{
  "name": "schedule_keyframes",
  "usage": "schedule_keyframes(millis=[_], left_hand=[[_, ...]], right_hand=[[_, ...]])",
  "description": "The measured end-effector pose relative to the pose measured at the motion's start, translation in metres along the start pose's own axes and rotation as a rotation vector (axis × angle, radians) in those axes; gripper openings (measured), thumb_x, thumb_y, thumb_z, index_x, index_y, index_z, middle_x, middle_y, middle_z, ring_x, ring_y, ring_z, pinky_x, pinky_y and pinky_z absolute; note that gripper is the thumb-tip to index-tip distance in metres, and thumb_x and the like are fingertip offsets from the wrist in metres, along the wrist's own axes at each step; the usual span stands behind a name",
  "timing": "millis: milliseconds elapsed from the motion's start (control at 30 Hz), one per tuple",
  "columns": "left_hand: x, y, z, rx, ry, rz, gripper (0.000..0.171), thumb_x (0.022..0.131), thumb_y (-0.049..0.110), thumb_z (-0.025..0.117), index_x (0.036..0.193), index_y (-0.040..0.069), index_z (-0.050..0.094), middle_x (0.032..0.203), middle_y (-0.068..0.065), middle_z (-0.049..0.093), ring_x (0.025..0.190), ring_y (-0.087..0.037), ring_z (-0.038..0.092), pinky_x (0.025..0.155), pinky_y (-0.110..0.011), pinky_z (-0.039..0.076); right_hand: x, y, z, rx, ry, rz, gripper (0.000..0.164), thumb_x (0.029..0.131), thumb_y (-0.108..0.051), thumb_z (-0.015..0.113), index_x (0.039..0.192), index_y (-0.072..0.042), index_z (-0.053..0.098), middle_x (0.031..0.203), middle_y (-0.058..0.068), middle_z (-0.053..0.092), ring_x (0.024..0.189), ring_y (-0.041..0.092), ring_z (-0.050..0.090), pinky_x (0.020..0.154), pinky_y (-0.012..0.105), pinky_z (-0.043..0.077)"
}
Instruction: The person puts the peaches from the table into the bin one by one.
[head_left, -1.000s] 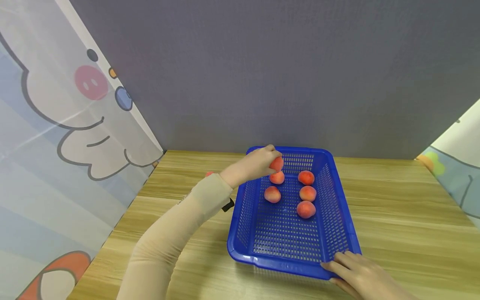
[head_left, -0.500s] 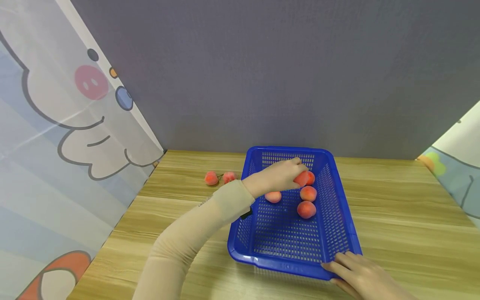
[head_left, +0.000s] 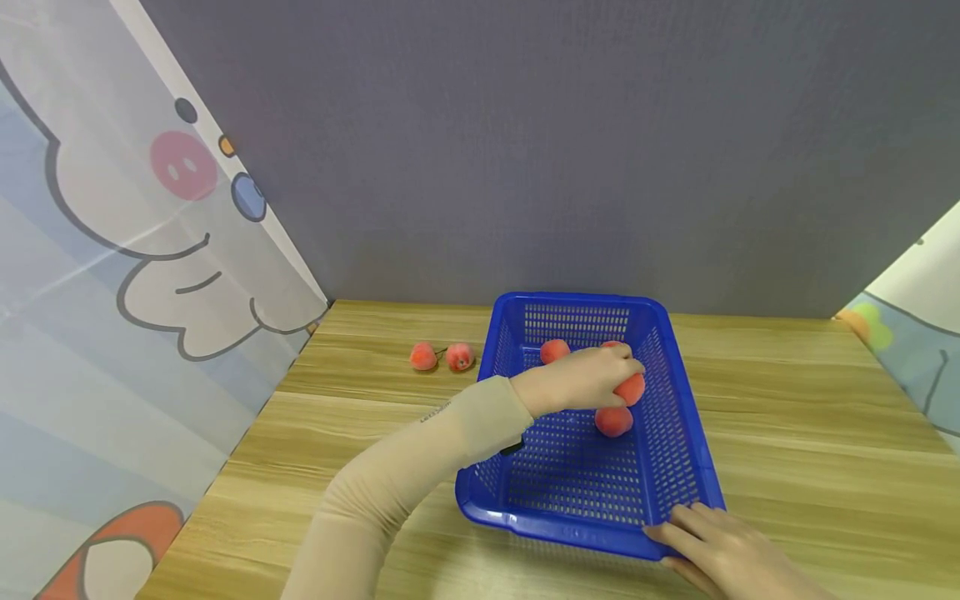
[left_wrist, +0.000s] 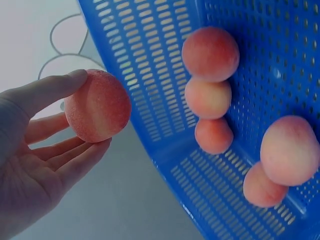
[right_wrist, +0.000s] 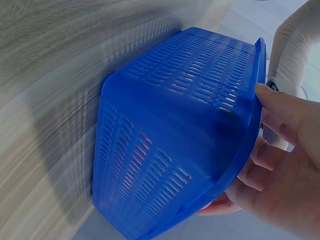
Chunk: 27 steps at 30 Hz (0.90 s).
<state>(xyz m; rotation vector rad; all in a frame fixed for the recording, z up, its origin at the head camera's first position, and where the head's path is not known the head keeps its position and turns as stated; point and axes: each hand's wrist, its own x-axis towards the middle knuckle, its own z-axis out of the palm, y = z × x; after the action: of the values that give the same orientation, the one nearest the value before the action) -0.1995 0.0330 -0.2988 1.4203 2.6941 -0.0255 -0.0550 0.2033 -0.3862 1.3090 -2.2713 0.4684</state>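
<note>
My left hand [head_left: 588,379] holds a reddish peach [head_left: 631,389] between thumb and fingertips, above the inside of the blue basket [head_left: 570,534]. The left wrist view shows this peach pinched near the basket rim. Several peaches lie on the basket floor: three in a row, with the nearest peach [left_wrist: 210,54] largest in that view, and two on the other side, one a pale peach [left_wrist: 290,150]. In the head view, the left hand and forearm hide some of them. My right hand [head_left: 723,546] grips the rim at the near right corner, thumb outside and fingers over the edge.
On the wooden table [head_left: 795,417], left of the basket, lie two small reddish fruits [head_left: 423,357] with a thin dark stem between them. A grey panel [head_left: 570,150] stands behind the table. Patterned curtains [head_left: 82,358] hang at the sides.
My left hand has carried the peach right and toward me, from the far left of the basket to above the right-hand row. The two small fruits have come into view. The right hand stays put.
</note>
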Motion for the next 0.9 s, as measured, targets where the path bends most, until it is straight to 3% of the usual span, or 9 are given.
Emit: schedule_keyframes(millis=[567, 900], left_hand=[[0.012, 0.023, 0.026, 0.123, -0.062, 0.102, 0.039, 0.080, 0.027, 0.062, 0.116, 0.013, 0.056, 0.105, 0.002, 0.055, 0.095, -0.006, 0.050, 0.080, -0.012, 0.040], [0.016, 0.029, 0.042, 0.137, -0.118, 0.131, 0.038, 0.079, 0.030, 0.064, 0.113, 0.015, 0.058, 0.102, 0.004, 0.056, 0.095, -0.005, 0.050, 0.076, -0.012, 0.041]], right_hand=[[0.000, 0.001, 0.001, -0.004, 0.040, -0.024, 0.030, 0.092, -0.036, 0.040, 0.089, -0.015, 0.062, 0.078, -0.013, 0.046, 0.065, 0.001, 0.039, 0.054, 0.012, 0.032], [-0.001, 0.001, 0.001, -0.008, 0.024, -0.015, 0.029, 0.092, -0.037, 0.041, 0.090, -0.016, 0.062, 0.078, -0.013, 0.045, 0.065, 0.001, 0.040, 0.054, 0.013, 0.032]])
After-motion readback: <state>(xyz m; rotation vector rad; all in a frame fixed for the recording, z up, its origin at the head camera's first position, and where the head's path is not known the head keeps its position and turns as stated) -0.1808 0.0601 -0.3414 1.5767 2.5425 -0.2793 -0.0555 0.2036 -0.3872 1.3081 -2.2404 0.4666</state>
